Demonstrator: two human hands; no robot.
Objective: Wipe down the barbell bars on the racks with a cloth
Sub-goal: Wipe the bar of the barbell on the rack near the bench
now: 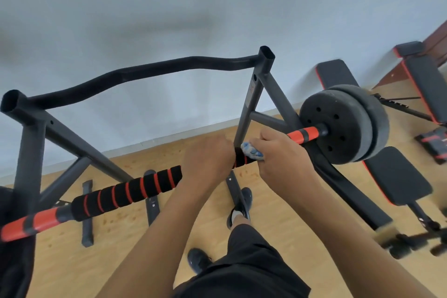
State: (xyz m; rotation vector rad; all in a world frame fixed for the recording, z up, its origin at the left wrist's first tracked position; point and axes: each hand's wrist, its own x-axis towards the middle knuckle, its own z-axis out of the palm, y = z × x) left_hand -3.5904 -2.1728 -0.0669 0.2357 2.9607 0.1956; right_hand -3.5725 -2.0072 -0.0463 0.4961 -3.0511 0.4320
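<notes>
A barbell bar (128, 191) with black foam grip ringed in red and orange ends runs across the view from lower left to upper right. Black weight plates (338, 123) sit on its right end. My left hand (208, 159) grips the bar near its middle. Just to its right, my right hand (280, 155) wraps round the bar and holds a small blue and white cloth (251, 151) against the foam. The bar lies across a dark grey steel rack (256, 94) with a wavy top bar.
Black benches with red trim (399, 176) stand to the right on the wooden floor. A white wall rises behind the rack. Rack feet (87, 215) lie on the floor below. My legs and dark shoes (200, 261) are under the bar.
</notes>
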